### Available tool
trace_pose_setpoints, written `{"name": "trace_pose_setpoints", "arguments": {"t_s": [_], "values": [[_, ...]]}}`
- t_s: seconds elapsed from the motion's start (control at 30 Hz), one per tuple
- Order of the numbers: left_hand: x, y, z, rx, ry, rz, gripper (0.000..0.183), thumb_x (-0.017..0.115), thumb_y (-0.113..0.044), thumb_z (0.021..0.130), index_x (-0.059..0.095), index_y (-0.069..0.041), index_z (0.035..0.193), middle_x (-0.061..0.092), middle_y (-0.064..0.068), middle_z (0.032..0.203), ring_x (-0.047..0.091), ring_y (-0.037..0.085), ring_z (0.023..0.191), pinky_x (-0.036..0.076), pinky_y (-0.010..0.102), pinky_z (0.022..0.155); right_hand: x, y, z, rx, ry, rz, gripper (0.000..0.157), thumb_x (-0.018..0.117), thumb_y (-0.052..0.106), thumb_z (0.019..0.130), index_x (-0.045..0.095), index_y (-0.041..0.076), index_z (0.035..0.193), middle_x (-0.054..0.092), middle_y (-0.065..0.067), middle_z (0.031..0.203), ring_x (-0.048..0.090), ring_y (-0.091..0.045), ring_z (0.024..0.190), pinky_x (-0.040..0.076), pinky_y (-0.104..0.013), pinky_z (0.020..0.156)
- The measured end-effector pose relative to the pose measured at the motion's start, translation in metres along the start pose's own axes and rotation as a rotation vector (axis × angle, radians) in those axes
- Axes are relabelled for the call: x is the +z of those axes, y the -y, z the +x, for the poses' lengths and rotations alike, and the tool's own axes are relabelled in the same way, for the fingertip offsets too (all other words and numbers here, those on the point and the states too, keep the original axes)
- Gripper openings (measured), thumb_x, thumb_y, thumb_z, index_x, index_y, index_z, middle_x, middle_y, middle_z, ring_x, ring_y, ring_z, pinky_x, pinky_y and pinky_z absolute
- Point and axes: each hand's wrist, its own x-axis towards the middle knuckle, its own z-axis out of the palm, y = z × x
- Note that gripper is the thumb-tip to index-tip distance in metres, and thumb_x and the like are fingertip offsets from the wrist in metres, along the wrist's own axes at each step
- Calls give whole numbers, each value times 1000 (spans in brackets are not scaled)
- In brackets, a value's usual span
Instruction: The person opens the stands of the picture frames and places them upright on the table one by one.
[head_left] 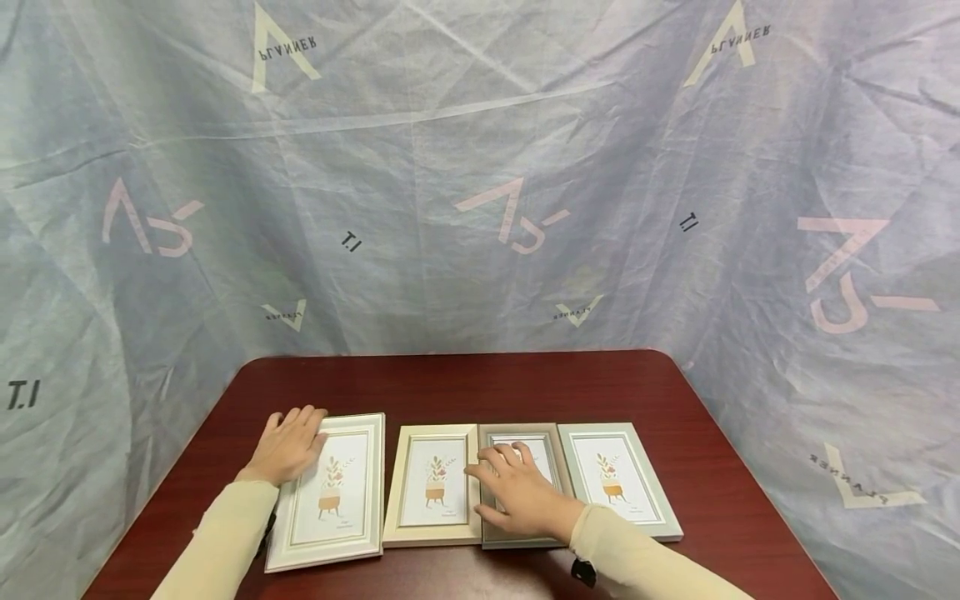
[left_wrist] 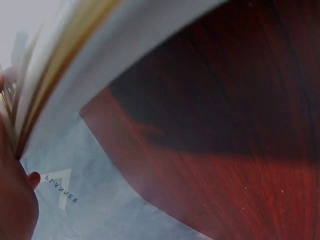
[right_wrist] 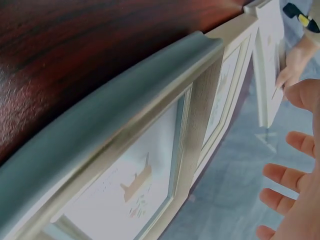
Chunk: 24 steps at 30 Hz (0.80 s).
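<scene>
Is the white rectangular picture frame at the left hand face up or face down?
Face up: in the head view, the white rectangular picture frame shows its printed plant picture beside the left hand.

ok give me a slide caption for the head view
Left hand holds a white frame; right hand is over a taupe frame between a cream frame and a pale green frame.

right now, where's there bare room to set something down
The red table is bare from the back curtain to the white picture frame, cream frame, brown frame and pale green frame, and from the pale green frame to the table's right edge. Crowded: cream, brown and pale green sit side by side, right hand over brown; left hand holds white.
</scene>
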Motion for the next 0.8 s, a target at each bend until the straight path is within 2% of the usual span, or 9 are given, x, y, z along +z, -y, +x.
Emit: {"name": "trace_pose_setpoints", "arguments": {"t_s": [0.17, 0.3, 0.43, 0.63, 0.8], "values": [[-3, -2, 1, -28, -17, -2, 36, 56, -36, 100, 60, -3, 114, 59, 12, 107, 52, 34, 100, 34, 50, 83, -3, -6, -3, 8, -30, 3, 47, 69, 39, 89, 56, 19, 130, 51, -7, 129, 46, -26, 120, 35, -54, 98], [-9, -5, 3, -74, 3, -2, 28, 54, -37, 102, 58, -9, 102, 56, 7, 96, 50, 30, 92, 33, 48, 79, -5, -10, -4, 19, -61, 12, 48, 71, 38, 87, 56, 18, 129, 52, -9, 128, 47, -27, 119, 35, -56, 97], [-17, -9, 4, -91, 3, -11, 26, 52, -37, 103, 54, -12, 94, 53, 4, 90, 48, 28, 87, 32, 47, 76, -7, -15, -5, 42, -61, 38, 49, 71, 37, 87, 56, 17, 130, 52, -10, 129, 47, -29, 119, 35, -57, 97], [-29, -14, 8, -89, -23, -12, 27, 51, -36, 103, 57, -10, 96, 55, 5, 92, 49, 29, 88, 32, 47, 76, -11, -19, -6, 64, -74, 71, 49, 71, 35, 88, 56, 16, 130, 52, -13, 129, 46, -32, 121, 35, -59, 95], [-41, -17, 11, -71, -49, 8, 25, 52, -33, 103, 59, -9, 101, 57, 7, 95, 50, 30, 90, 32, 49, 79, -14, -22, -7, 90, -77, 47, 50, 71, 37, 88, 56, 18, 131, 52, -11, 129, 46, -30, 120, 35, -57, 96]]}}
